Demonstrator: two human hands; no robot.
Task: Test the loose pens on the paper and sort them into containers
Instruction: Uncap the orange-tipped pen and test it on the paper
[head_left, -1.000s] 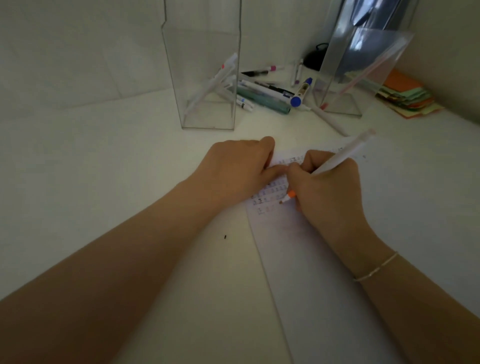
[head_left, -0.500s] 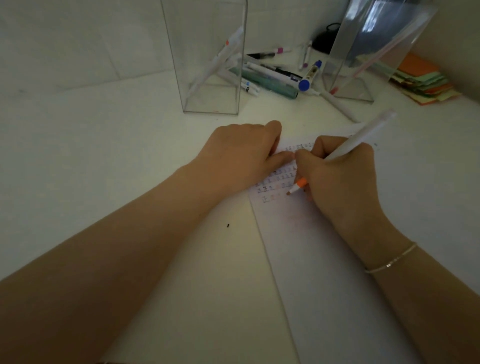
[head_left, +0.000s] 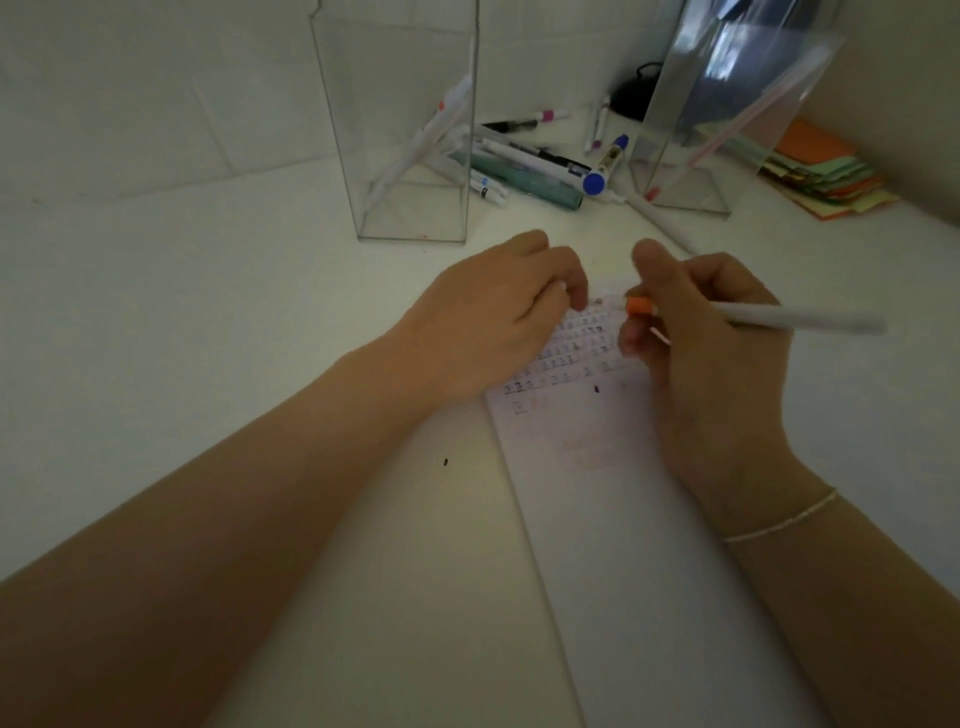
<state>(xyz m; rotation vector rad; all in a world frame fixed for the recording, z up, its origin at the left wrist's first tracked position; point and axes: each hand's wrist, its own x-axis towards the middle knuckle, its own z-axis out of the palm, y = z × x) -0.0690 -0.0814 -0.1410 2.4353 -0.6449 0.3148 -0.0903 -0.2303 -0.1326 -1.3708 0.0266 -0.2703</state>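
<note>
My right hand (head_left: 711, 353) grips a white pen (head_left: 800, 319) with an orange tip. The pen is lifted off the paper (head_left: 597, 519) and lies nearly level, tip pointing left. My left hand (head_left: 488, 322) hovers over the paper's top left corner with curled fingers close to the pen tip; whether it holds anything is hidden. Rows of small test marks cover the top of the paper. A tall clear container (head_left: 410, 156) at the back left holds white pens. A tilted clear container (head_left: 691, 171) at the back right holds one pink-tipped pen. Loose pens (head_left: 535, 166) lie between them.
A blue-capped marker (head_left: 605, 163) and a white pen (head_left: 660, 221) lie just in front of the right container. A stack of coloured sticky notes (head_left: 821, 171) sits at the far right by the wall. A black object (head_left: 634, 96) is in the back corner.
My right hand has raised the pen from the paper and turned it from upright writing to nearly level. My left hand has lifted off the paper toward the pen tip.
</note>
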